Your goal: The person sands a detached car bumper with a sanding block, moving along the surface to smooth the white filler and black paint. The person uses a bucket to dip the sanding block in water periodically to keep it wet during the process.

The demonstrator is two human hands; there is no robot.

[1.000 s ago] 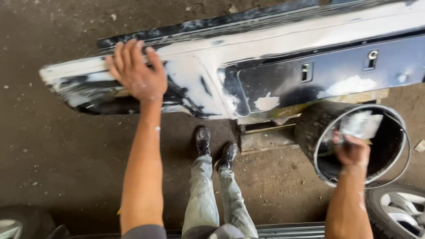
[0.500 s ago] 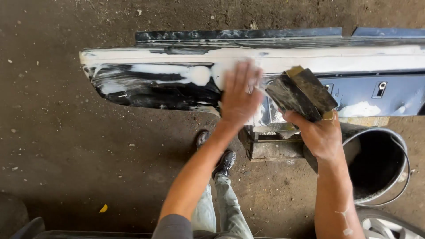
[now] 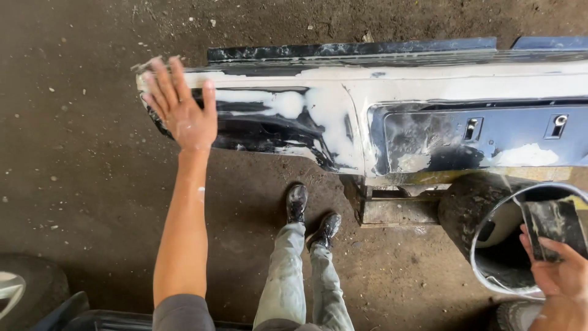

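Since half a second ago, the left hand [image 3: 182,105] has slid from mid-panel to the bumper's [image 3: 380,116] end at 10 o'clock, where it lies flat with fingers spread, while the right hand [image 3: 560,273] has dropped to 4 o'clock and is clamped on a dark sanding block [image 3: 551,224] over the bucket [image 3: 490,270]. White filler patches streak the bumper, which rests on a wooden stand [image 3: 398,208] at 3 o'clock of the shoes [image 3: 312,217]; a tyre [image 3: 27,288] sits at 8 o'clock.
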